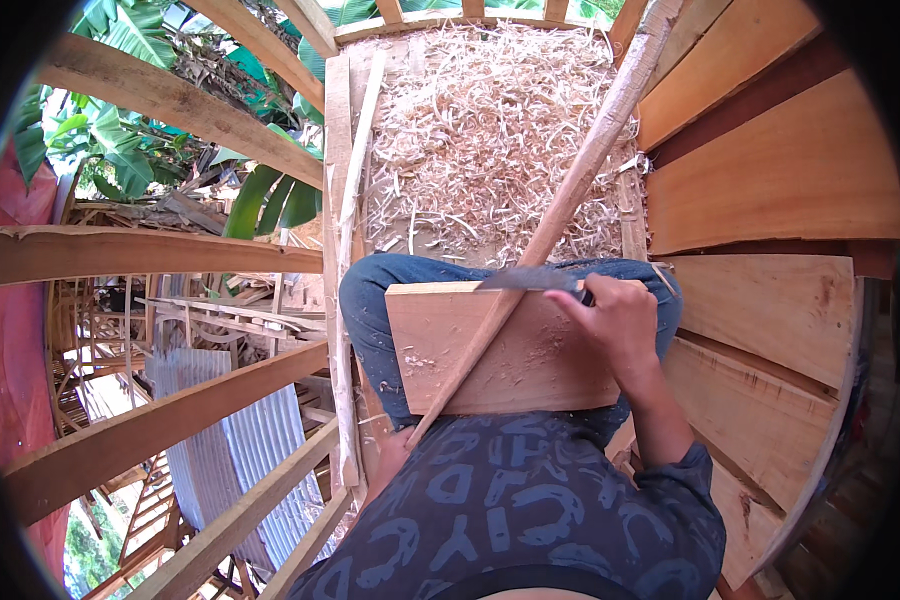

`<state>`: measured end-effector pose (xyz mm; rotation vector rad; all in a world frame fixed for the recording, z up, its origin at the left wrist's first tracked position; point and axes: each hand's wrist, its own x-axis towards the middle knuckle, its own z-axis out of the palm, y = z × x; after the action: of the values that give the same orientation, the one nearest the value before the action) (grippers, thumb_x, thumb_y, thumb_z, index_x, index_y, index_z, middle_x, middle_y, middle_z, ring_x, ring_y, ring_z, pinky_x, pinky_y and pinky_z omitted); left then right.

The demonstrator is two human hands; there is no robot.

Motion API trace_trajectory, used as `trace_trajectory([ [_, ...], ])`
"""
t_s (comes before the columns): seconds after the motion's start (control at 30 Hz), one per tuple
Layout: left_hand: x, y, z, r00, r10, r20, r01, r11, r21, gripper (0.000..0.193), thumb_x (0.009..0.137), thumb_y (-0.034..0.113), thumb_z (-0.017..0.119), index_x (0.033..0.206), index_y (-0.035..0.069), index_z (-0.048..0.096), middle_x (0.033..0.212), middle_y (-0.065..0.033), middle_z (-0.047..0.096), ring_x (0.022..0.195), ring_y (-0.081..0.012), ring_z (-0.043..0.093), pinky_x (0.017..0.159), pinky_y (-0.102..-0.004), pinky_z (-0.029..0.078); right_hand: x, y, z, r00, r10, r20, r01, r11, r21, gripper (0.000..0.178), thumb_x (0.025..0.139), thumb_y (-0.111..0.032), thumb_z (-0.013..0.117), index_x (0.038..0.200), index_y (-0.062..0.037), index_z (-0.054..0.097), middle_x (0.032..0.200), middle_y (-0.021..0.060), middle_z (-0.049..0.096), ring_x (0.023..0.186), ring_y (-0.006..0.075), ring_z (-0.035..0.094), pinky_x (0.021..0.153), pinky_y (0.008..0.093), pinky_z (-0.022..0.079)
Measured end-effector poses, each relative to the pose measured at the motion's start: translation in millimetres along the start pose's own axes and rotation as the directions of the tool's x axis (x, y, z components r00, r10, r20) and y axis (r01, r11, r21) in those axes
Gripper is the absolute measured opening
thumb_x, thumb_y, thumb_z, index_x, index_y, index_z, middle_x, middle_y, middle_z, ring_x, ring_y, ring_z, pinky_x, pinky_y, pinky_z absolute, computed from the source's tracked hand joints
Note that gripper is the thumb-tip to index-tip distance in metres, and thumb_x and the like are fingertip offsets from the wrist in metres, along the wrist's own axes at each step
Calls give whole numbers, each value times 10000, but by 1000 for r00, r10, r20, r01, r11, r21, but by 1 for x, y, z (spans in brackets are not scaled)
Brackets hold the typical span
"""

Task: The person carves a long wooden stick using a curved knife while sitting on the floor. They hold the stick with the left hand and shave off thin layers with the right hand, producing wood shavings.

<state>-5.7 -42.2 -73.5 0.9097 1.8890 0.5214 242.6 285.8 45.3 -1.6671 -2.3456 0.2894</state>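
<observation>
A long wooden pole (567, 195) slants from the far right down across my lap to my left side. My right hand (615, 318) is closed on the dark handle of a knife (532, 279), whose wide blade lies across the pole just above my lap. A flat wooden board (535, 350) rests on my thighs under the pole, with a few shavings on it. Beside my left hip, my left hand (399, 445) is wrapped round the pole's near end; its fingers are partly hidden by the pole and my shirt.
Curly wood shavings (500, 130) are heaped on the floor ahead. A thin pale strip of wood (350, 230) lies along the left edge. Open wooden rails (150, 255) stand to the left, above corrugated metal sheets (230, 440). A plank wall (770, 185) rises close on the right.
</observation>
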Motion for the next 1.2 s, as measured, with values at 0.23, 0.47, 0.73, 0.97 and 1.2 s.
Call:
trace_trajectory([
  [0.23, 4, -5, 0, 999, 1, 35, 1, 999, -55, 282, 773, 272, 644, 830, -1, 600, 639, -177, 548, 580, -219, 547, 568, -352, 421, 19, 42, -13, 964, 170, -203, -187, 980, -68, 561, 755, -582, 607, 652, -31, 574, 573, 170, 552, 594, 374, 567, 520, 409, 436],
  [0.47, 0, -10, -3, 998, 9, 57, -5, 997, -75, 287, 785, 274, 638, 835, -7, 602, 633, -173, 549, 579, -203, 540, 564, -350, 420, 8, 81, -32, 842, 511, -172, -442, 837, 322, 578, 831, -520, 579, 651, 28, 534, 487, 126, 406, 469, 220, 353, 476, 363, 339],
  [0.73, 0, -10, -5, 998, 7, 69, -2, 997, -77, 294, 799, 276, 631, 840, -14, 604, 626, -169, 549, 577, -185, 532, 559, -348, 419, -6, 3, -2, 998, -60, -33, 64, 987, 148, 511, 761, -533, 627, 582, -57, 572, 511, 121, 539, 489, 288, 566, 470, 395, 439],
  [0.97, 5, -9, 1, 998, -3, 68, 10, 995, -97, 301, 811, 279, 625, 845, -20, 606, 620, -165, 550, 576, -169, 525, 555, -345, 418, 32, 26, -7, 993, -37, -112, 41, 999, 33, 584, 703, -608, 625, 544, -57, 515, 504, 111, 522, 486, 295, 559, 437, 376, 413],
  [1.2, 7, -10, 0, 998, -3, 66, 10, 995, -100, 308, 823, 281, 620, 850, -26, 608, 614, -161, 550, 575, -154, 518, 551, -343, 417, 46, 43, -9, 931, 187, -313, -183, 982, 43, 626, 764, -632, 552, 554, -42, 541, 510, 125, 541, 496, 318, 569, 466, 398, 441],
])
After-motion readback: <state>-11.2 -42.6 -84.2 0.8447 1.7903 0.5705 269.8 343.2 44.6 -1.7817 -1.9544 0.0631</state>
